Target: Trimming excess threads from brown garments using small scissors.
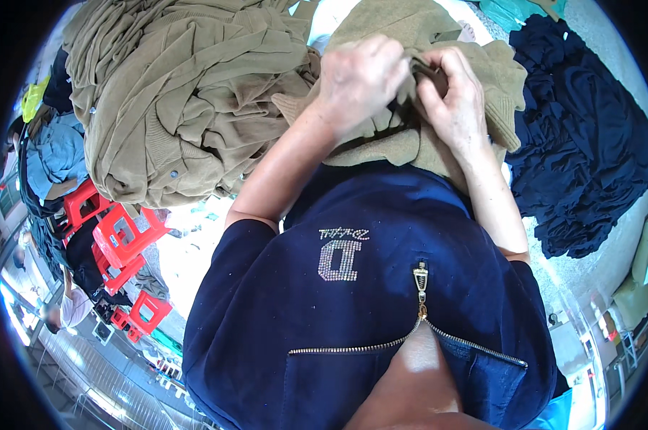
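A tan knitted garment (482, 79) lies in front of me on the work surface. My left hand (356, 82) is closed over its middle, bunching the fabric. My right hand (456, 100) pinches a dark inner part of the same garment (428, 72) between thumb and fingers. Both hands sit close together, almost touching. My forearms rise from my dark blue zipped top (367, 301), which fills the lower half of the view.
A big heap of tan garments (173, 100) is piled at the left. A stack of dark navy garments (589, 143) lies at the right. Red plastic stools (123, 244) stand at lower left, with other people beyond them.
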Available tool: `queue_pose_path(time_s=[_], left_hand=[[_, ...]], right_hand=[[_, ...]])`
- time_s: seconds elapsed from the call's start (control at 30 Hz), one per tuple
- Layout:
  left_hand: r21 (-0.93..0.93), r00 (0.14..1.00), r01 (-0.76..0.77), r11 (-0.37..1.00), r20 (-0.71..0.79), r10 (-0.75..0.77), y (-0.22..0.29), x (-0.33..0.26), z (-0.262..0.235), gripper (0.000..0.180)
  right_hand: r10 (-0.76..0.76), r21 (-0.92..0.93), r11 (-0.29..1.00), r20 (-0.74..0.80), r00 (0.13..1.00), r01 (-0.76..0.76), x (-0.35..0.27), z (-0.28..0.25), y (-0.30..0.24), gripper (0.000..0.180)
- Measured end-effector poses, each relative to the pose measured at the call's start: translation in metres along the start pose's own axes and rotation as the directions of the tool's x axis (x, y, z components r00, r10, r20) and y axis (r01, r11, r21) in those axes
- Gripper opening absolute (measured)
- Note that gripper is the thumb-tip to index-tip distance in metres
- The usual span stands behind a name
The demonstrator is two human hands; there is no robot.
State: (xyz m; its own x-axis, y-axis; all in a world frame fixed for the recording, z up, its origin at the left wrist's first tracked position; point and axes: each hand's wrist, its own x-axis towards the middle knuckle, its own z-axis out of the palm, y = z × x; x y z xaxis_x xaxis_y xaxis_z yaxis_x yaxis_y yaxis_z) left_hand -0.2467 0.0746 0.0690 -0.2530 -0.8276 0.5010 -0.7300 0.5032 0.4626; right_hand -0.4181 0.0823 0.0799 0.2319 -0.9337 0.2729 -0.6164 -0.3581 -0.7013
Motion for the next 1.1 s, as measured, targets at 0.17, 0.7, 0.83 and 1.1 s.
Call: queue_pose_path(time_s=[0.17,0.7,0.83,1.1], left_hand=[[-0.186,0.814,0.451,0.873,0.487,-0.316,-0.038,-0.011,-0.041,0.023],[-0.643,0.666,0.746,0.173,0.729,-0.158,-0.015,-0.005,-0.116,0.014],[-0.667,0.702,0.71,0.226,0.693,-0.163,0.009,0.008,-0.097,0.016],[-0.572,0.8,0.571,0.589,0.55,-0.24,0.012,-0.004,-0.081,0.027]], right_hand=[[0.177,-0.139,0.979,0.221,0.959,-0.149,-0.018,-0.03,0.02,0.021],[-0.533,0.059,0.841,-0.084,0.842,0.538,0.0,-0.05,-0.027,0.03],[-0.642,0.034,0.761,-0.106,0.76,0.647,0.01,-0.029,-0.044,0.032],[-0.465,0.144,0.873,-0.047,0.884,0.467,-0.005,-0.01,-0.038,0.026]])
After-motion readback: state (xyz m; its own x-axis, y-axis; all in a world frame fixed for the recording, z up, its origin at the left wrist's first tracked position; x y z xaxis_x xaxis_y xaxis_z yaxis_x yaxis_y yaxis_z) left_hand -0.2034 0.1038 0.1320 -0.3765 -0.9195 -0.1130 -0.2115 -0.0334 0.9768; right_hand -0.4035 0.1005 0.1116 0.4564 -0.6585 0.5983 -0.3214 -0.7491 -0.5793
